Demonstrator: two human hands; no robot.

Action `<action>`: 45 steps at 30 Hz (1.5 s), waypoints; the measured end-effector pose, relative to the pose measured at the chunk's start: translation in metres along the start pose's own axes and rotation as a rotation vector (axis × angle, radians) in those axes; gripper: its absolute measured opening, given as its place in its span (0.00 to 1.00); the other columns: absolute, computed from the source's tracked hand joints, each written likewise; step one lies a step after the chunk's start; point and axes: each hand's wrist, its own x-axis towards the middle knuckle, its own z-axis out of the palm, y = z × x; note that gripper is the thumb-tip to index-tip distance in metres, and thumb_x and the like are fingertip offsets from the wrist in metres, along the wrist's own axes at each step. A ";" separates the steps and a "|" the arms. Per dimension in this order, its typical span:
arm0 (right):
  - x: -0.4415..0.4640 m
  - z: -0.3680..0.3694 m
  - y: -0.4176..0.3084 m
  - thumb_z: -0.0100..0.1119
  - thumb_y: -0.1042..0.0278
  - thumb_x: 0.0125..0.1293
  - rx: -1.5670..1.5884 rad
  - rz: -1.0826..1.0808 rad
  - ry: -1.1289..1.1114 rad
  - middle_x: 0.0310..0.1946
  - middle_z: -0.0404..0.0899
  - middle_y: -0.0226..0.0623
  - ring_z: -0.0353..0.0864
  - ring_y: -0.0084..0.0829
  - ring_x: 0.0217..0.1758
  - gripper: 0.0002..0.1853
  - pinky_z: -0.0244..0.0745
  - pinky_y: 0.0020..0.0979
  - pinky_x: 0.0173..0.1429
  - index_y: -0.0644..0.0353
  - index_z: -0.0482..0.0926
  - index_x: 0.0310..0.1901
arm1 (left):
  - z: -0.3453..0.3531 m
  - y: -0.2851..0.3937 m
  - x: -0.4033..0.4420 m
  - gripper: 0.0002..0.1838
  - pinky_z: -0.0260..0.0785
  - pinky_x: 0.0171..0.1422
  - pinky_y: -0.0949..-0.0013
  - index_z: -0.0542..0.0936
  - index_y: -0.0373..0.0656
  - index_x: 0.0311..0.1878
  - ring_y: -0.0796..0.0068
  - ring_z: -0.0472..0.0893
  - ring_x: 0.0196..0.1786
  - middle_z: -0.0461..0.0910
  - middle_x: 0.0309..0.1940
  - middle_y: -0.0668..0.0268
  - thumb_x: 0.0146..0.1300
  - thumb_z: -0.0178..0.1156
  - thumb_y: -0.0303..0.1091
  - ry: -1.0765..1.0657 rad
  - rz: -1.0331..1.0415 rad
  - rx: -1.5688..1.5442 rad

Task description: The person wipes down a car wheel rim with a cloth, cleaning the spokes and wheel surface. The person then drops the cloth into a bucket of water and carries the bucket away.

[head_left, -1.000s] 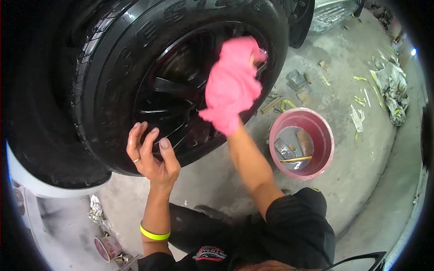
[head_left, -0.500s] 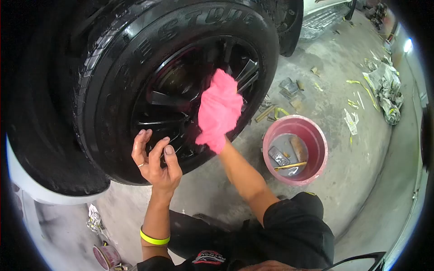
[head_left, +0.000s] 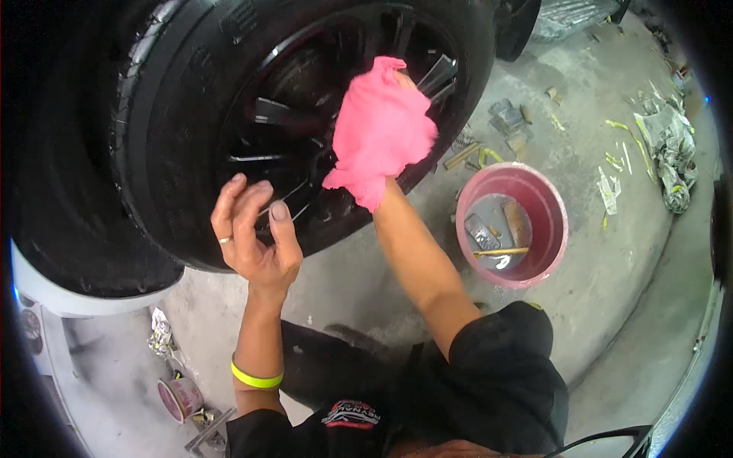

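A pink cloth (head_left: 384,130) drapes over my right hand (head_left: 405,79), hiding nearly all of it; only a bit of skin shows at the top. Cloth and hand are at the right side of a black wheel rim (head_left: 282,114), inside a black tire (head_left: 175,153). My left hand (head_left: 256,233) is at the lower edge of the wheel, palm up, fingers apart and slightly curled, with nothing in it. Whether its fingertips touch the spokes I cannot tell. A ring and a yellow-green wristband (head_left: 256,379) are on that arm.
A pink bucket (head_left: 557,217) with grey water, a stick and a few blocks in it stands right of the wheel. Crumpled masking paper (head_left: 666,145) and tape scraps lie on the concrete floor (head_left: 603,259). A smaller pinkish container (head_left: 181,398) is at lower left.
The pink cloth and my right hand have shifted up slightly, the cloth spreading wider. My left hand stays open. The view has tilted, so the wheel sits higher and the bucket farther right.
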 end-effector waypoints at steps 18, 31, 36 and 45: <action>-0.083 -0.010 -0.013 0.53 0.58 0.66 0.192 0.743 -0.698 0.29 0.83 0.45 0.84 0.42 0.33 0.17 0.77 0.34 0.40 0.66 0.82 0.33 | -0.015 -0.008 -0.009 0.14 0.76 0.48 0.72 0.75 0.28 0.53 0.71 0.83 0.40 0.79 0.46 0.51 0.65 0.58 0.19 0.093 -0.144 -0.180; -0.085 -0.048 -0.012 0.68 0.70 0.39 0.697 0.145 -0.663 0.30 0.77 0.44 0.80 0.42 0.47 0.22 0.76 0.36 0.50 0.60 0.79 0.41 | -0.007 -0.010 -0.007 0.14 0.78 0.52 0.69 0.73 0.30 0.57 0.71 0.83 0.44 0.80 0.48 0.51 0.71 0.54 0.23 -0.021 -0.097 -0.150; -0.059 -0.062 -0.021 0.62 0.75 0.47 0.371 0.136 -0.664 0.26 0.79 0.42 0.81 0.44 0.37 0.09 0.78 0.38 0.42 0.60 0.79 0.33 | -0.005 -0.012 -0.008 0.14 0.78 0.51 0.68 0.73 0.31 0.57 0.72 0.82 0.44 0.80 0.47 0.51 0.71 0.54 0.23 -0.034 -0.143 -0.156; -0.039 -0.050 -0.015 0.54 0.73 0.62 0.377 0.037 -0.743 0.20 0.78 0.38 0.79 0.40 0.23 0.09 0.76 0.39 0.32 0.65 0.76 0.25 | 0.005 -0.007 -0.002 0.14 0.78 0.49 0.69 0.71 0.31 0.58 0.71 0.82 0.41 0.80 0.47 0.51 0.72 0.51 0.23 0.056 -0.087 -0.169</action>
